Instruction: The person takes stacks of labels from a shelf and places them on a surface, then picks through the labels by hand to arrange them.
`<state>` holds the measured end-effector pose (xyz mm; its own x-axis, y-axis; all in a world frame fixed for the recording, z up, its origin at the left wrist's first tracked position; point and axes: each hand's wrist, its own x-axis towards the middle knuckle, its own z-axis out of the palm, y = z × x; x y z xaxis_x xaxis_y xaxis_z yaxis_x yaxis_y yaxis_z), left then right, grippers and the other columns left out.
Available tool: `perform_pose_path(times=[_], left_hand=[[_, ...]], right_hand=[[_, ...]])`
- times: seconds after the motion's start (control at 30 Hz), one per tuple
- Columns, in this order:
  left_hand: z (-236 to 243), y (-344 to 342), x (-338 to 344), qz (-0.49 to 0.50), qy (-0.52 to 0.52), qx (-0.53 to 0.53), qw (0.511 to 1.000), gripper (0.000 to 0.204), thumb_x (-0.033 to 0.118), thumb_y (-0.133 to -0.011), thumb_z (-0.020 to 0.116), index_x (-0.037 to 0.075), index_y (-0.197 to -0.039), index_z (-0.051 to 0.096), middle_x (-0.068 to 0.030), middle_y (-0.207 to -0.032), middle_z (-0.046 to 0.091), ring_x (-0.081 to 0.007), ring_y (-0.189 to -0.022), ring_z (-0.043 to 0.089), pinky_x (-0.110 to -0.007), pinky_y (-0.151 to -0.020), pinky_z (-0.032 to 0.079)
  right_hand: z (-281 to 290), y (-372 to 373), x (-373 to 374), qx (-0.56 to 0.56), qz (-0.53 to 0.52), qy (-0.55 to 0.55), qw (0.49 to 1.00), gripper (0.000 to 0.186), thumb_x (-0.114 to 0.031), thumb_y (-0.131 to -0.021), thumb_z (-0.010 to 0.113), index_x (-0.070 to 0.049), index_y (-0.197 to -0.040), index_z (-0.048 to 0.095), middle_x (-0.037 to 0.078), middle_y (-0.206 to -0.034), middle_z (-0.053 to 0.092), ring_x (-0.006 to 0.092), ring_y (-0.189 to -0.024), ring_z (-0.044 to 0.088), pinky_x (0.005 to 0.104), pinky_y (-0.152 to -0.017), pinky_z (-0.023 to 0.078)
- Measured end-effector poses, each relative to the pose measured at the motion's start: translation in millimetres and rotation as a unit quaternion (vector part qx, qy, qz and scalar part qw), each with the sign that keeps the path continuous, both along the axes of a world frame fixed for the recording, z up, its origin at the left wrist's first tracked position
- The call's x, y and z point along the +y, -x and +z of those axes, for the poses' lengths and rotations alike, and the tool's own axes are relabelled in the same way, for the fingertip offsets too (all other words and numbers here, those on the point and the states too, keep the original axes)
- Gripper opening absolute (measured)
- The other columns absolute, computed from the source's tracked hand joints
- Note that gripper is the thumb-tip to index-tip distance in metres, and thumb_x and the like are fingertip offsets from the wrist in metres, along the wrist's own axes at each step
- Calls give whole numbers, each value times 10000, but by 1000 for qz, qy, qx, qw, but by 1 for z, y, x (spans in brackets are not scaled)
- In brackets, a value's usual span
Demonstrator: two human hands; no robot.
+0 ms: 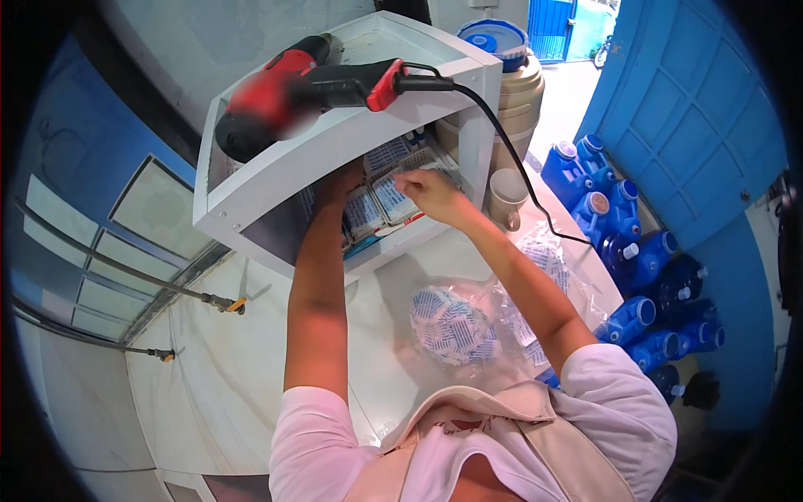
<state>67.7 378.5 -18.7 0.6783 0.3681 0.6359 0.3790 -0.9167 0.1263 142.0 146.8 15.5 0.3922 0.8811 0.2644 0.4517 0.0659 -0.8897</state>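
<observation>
Both my arms reach into the open front of a white shelf unit (293, 163). Inside it are baskets of small white packets printed in blue (361, 209). My left hand (345, 177) is deep in shadow at the left of the packets, its fingers too dark to make out. Over the packets on the right is my right hand (428, 192), its fingers curled together; whatever they may hold is too small to name. On the white counter below lies a clear plastic bag of similar packets (452, 325), with another clear bag (544, 259) under my right forearm.
A red and black power tool (272, 100) rests on top of the shelf, its black cord (498, 125) looping down to the counter. A beige mug (506, 197) stands right of the shelf. Several blue water jugs (592, 209) crowd the floor by a blue door (694, 100).
</observation>
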Motion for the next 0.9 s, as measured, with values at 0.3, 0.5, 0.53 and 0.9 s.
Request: perform_pose_path(times=[0.3, 0.5, 0.53, 0.9], left_hand=[[-1, 17, 76, 10, 167, 0, 986, 354, 271, -911, 405, 18, -1119, 540, -198, -1133, 539, -347, -1077, 500, -423, -927, 375], [-7, 9, 76, -1, 83, 39, 996, 373, 278, -913, 395, 19, -1146, 529, -203, -1173, 519, -350, -1113, 475, -423, -961, 345], [-9, 10, 78, -3, 64, 41, 997, 376, 279, -913, 394, 19, -1150, 528, -204, -1180, 516, -350, -1120, 471, -423, -967, 340], [4, -4, 42, -12, 53, 63, 997, 391, 252, -895, 404, -21, -1150, 522, -229, -1197, 507, -367, -1134, 463, -428, -984, 336]], right_hand=[[12, -2, -99, 134, 61, 43, 988, 287, -82, -874, 466, 34, -1114, 571, 132, -990, 633, 180, -900, 601, 285, -821, 463], [11, 0, -120, 194, 42, 72, 977, 297, -42, -869, 433, 47, -1121, 561, 130, -1003, 629, 164, -924, 597, 270, -839, 465], [10, 1, -120, 194, 48, 71, 977, 295, -41, -869, 431, 47, -1119, 562, 130, -1006, 629, 167, -936, 597, 270, -841, 466], [17, -3, -151, 199, 6, 49, 979, 278, -36, -884, 410, 48, -1096, 570, 121, -995, 621, 173, -924, 597, 277, -836, 474]])
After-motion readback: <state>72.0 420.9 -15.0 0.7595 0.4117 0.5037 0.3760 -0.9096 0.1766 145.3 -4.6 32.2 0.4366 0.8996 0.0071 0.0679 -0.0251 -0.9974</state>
